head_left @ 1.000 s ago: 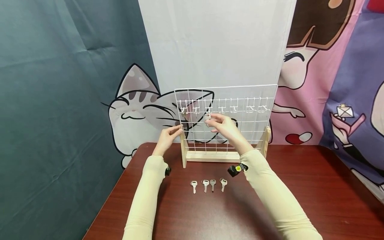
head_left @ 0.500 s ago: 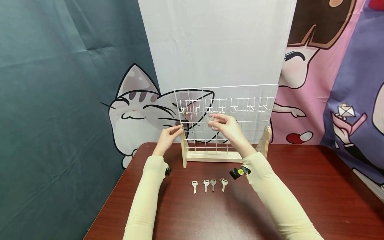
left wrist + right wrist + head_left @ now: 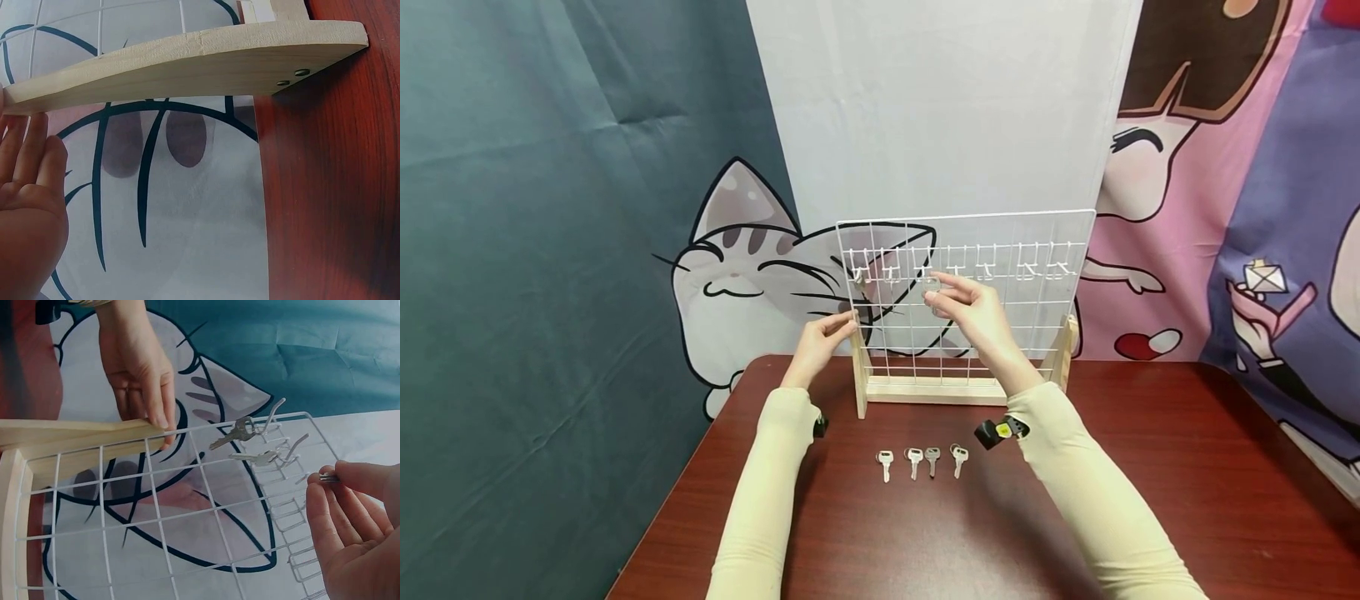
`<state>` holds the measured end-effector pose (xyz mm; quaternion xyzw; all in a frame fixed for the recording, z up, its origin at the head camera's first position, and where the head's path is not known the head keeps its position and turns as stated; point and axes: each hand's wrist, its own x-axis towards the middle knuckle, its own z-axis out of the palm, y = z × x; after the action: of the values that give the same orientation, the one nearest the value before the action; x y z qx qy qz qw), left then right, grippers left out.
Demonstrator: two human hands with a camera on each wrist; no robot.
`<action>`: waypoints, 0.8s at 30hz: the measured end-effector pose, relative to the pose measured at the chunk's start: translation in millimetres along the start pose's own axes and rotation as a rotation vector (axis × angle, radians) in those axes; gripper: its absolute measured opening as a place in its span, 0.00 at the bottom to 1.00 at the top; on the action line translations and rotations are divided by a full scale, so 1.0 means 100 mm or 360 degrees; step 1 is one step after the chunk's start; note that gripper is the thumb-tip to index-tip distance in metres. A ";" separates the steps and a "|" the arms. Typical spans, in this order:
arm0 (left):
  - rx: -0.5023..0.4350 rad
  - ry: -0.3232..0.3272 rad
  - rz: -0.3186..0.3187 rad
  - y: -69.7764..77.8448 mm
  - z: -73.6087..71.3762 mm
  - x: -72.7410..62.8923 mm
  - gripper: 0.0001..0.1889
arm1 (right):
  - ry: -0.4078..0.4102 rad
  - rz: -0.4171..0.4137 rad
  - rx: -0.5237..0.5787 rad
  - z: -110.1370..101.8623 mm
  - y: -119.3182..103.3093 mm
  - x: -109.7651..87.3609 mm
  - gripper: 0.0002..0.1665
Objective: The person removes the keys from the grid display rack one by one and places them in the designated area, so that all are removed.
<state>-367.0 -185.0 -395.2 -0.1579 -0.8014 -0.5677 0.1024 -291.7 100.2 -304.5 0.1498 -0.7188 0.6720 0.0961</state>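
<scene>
A white wire grid rack (image 3: 958, 317) stands upright in a wooden frame, with a row of hooks across its upper part. My left hand (image 3: 817, 346) pinches the top of the frame's left wooden upright (image 3: 156, 72) between thumb and fingers. In front of the third hook from the left, my right hand (image 3: 977, 321) holds a small key (image 3: 329, 478) between thumb and fingertips; most of it is hidden by the fingers. Two keys hang at the left end, a darker key (image 3: 234, 432) on the first hook and a pale key (image 3: 257, 459) on the second.
Several keys lie in a row on the reddish-brown table before the rack, among them a left key (image 3: 886, 466) and a right key with a ring (image 3: 958, 460). Hooks (image 3: 1026, 272) continue along the rack's right half. A printed cloth (image 3: 722, 283) hangs behind.
My right hand has shifted slightly right with the key, and its index finger has lifted toward the hooks. The key shows less between the fingers. My left hand stays on the upright.
</scene>
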 end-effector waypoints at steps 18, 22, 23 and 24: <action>-0.0028 -0.0027 0.0002 0.00 -0.02 0.00 0.22 | -0.0021 -0.0051 0.0231 -0.04 -0.22 -0.15 0.25; -0.0002 -0.0006 0.0007 0.00 0.00 -0.02 0.22 | -0.0029 -0.0034 0.0220 -0.11 -0.22 -0.20 0.26; -0.0001 -0.0004 0.0008 0.00 0.00 -0.02 0.22 | -0.0028 -0.0029 0.0206 -0.13 -0.22 -0.20 0.26; 0.0001 -0.0003 0.0008 0.00 0.00 -0.02 0.21 | -0.0028 -0.0026 0.0188 -0.14 -0.22 -0.21 0.27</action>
<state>-364.7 -185.2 -395.8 -0.1603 -0.8012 -0.5672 0.1032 -265.1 115.2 -289.9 0.1671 -0.6776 0.7110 0.0862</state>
